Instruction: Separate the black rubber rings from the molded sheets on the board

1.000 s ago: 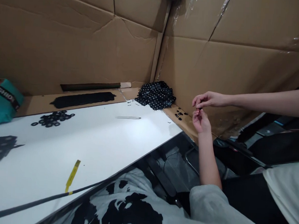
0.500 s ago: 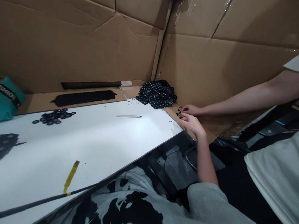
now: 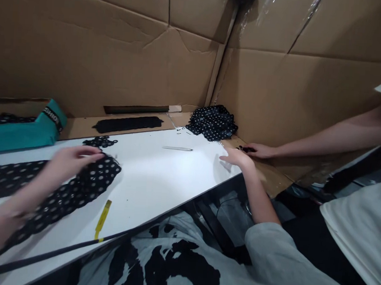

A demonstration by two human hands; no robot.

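My left hand (image 3: pixel 75 161), a little blurred, pinches the edge of a long strip of black polka-dot fabric (image 3: pixel 89 183) over the white tabletop (image 3: pixel 148 191). Part of the strip is hidden behind my forearm. Just beyond my fingers lies a small heap of black rings (image 3: pixel 100 141), partly covered. My right hand (image 3: pixel 237 158) reaches over the far right corner of the table, fingers apart, and I see nothing in it. Close beside it, another person's hand (image 3: pixel 257 150) has small dark pieces at its fingertips.
A heap of polka-dot fabric (image 3: pixel 213 122) sits at the back corner against cardboard walls (image 3: pixel 277 87). A pen (image 3: pixel 177 148), a yellow tag (image 3: pixel 102 219) on a dark cord, a folded black cloth (image 3: pixel 128 124) and a teal box (image 3: pixel 19 140) lie around the table.
My left hand has come into view from the left, bringing the polka-dot strip across the table. My right hand has moved off the small black pieces onto the table corner. The view has shifted left.
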